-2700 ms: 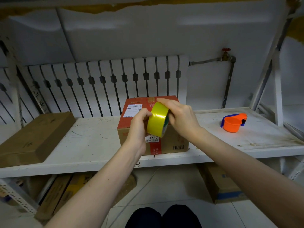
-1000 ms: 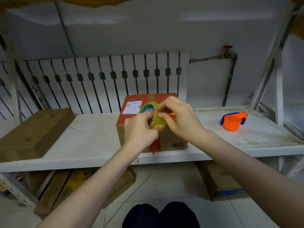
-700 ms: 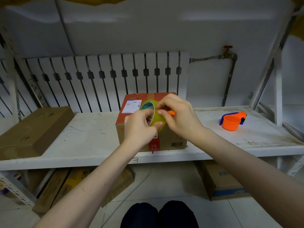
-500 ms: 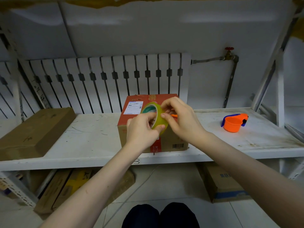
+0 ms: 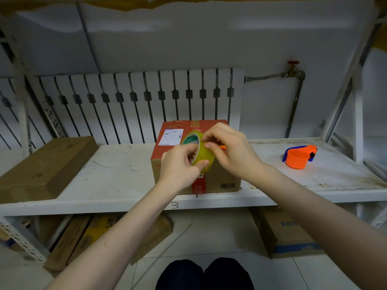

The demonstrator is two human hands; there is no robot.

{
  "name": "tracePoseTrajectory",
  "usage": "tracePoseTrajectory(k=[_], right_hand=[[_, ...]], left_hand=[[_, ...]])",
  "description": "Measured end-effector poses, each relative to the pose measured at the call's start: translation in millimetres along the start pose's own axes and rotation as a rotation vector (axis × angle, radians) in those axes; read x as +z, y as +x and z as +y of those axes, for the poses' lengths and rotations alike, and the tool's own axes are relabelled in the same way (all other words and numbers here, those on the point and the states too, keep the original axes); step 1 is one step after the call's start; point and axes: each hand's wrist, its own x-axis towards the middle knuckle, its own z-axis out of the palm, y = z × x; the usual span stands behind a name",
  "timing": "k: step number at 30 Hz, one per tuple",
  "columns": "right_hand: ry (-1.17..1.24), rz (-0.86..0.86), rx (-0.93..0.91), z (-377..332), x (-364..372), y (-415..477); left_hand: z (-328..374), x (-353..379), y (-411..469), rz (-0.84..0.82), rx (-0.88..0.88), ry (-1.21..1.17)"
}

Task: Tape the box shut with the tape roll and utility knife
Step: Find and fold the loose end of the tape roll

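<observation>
Right hand [image 5: 232, 152] fingers [image 5: 210, 145] are pinched on the outer face of the tape roll [image 5: 201, 152], fingertips pressed at the top of the wound band, apparently picking for the loose end. Left hand [image 5: 178, 167] is clenched on the roll from below, thumb [image 5: 202, 163] on the yellow band and other fingers hooked into the core. The roll is held in the air just above the front edge of the box [image 5: 194, 160], not resting on it.

Step in hand is judged as finding and lifting the tape end; no free strip is seen yet. To be done well: the roll should be kept steady by the left hand while a nail is run across the band until the seam is caught, then the end peeled back slowly and squarely so it is not split into a sliver. Once freed, the end should be stuck over the box's top seam, with some overhang down the side.

The box sits closed on the white shelf [image 5: 117, 174], near its front lip, with a shipping label [image 5: 170, 136] on top. An orange tip [image 5: 223, 146] shows behind the right hand on the box top, possibly the utility knife; too hidden to tell. An orange and blue tape dispenser [image 5: 298, 156] lies well apart on the right of the shelf. A flat brown carton [image 5: 45, 168] lies on the left.
</observation>
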Motion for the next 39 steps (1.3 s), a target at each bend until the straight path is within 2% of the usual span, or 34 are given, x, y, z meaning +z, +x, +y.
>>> tracePoseTrajectory(k=[4,9,17,22,26,29,33,39], right_hand=[[-0.058,-0.047,-0.040,3.1,-8.2,8.8],[-0.324,0.016,-0.132,-5.3,-5.3,12.6],[-0.235,-0.228,-0.127,-0.9,-11.1,7.2],[-0.048,-0.235,0.055,3.8,-10.9,9.7],[0.082,-0.334,0.179,3.2,-15.2,17.3],[0.106,-0.290,0.213,4.6,-11.5,22.8],[0.177,-0.181,0.350,12.2,-1.9,29.1],[0.182,-0.250,0.466,15.9,1.2,29.2]], left_hand=[[2.2,-1.6,0.4,-0.017,0.009,0.001],[6.3,-5.8,5.3,-0.036,0.014,-0.032],[-5.8,-13.0,10.5,-0.047,-0.079,-0.118],[-2.9,-12.2,12.3,-0.122,-0.105,-0.132],[-1.2,-13.2,11.6,-0.163,-0.133,-0.234],[-0.8,-14.9,11.0,-0.177,-0.145,-0.300],[-5.6,-16.6,11.9,-0.241,-0.112,-0.315],[-17.3,-15.1,18.5,-0.229,-0.138,-0.256]])
